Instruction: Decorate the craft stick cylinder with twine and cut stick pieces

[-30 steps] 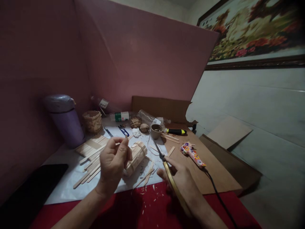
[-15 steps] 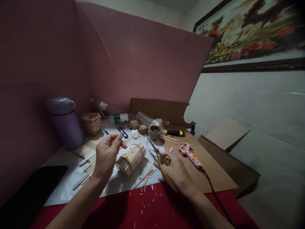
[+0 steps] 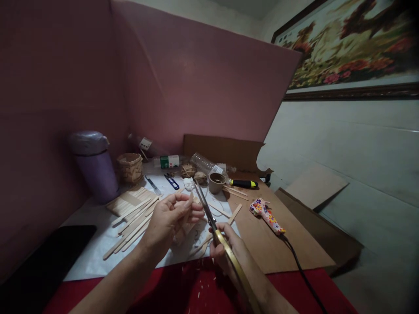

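Now the right hand [image 3: 245, 258] grips the scissors [image 3: 212, 223], blades just beside the small pale sliver [image 3: 191, 197] the left hand [image 3: 172, 214] pinches, while beyond stands a cup [image 3: 216, 186], contents too dim for me to tell.

Head camera: above the table's [image 3: 183, 285] near edge, facing forward and down
Pink backdrop [image 3: 203, 87]: well away, past the far edge
Left hand [image 3: 170, 216], right hand [image 3: 240, 252]: near the lens
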The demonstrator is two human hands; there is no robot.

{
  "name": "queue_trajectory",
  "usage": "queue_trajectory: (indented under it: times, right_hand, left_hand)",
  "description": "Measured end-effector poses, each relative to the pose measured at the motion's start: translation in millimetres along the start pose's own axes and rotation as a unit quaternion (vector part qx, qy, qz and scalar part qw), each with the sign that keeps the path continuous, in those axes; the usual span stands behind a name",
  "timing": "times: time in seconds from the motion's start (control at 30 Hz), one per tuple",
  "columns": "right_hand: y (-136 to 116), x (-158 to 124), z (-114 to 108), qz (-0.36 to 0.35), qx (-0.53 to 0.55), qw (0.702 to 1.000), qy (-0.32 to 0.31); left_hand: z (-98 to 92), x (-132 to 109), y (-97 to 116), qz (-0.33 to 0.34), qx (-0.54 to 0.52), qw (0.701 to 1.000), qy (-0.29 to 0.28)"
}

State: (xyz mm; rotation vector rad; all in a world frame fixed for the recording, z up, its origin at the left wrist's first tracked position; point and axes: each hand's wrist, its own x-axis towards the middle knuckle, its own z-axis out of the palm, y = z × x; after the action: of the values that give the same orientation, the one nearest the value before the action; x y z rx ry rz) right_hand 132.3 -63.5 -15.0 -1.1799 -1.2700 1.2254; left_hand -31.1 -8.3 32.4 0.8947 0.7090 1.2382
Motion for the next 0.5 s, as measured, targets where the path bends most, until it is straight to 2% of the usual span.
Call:
queue_trajectory:
  times: [0.07, 0.23, 0.5]
  right_hand:
    - [-2.6, -2.4, 2.6, 0.015, -0.009, 1.000, -0.015]
    - [-4.7, -3.4, 11.7, 0.023, -0.002, 1.000, 0.006]
    - [13.9, -6.5, 7.3, -0.017, -0.011, 0.999, -0.043]
  left_hand:
    - [-0.4, 0.1, 1.4, -0.008, 0.003, 1.000, 0.015]
    - [-2.5, 0.8, 1.2, 0.011, 0.019, 0.999, 0.033]
    - [-1.9, -1.3, -3.9, 0.018, 0.070, 0.997, 0.004]
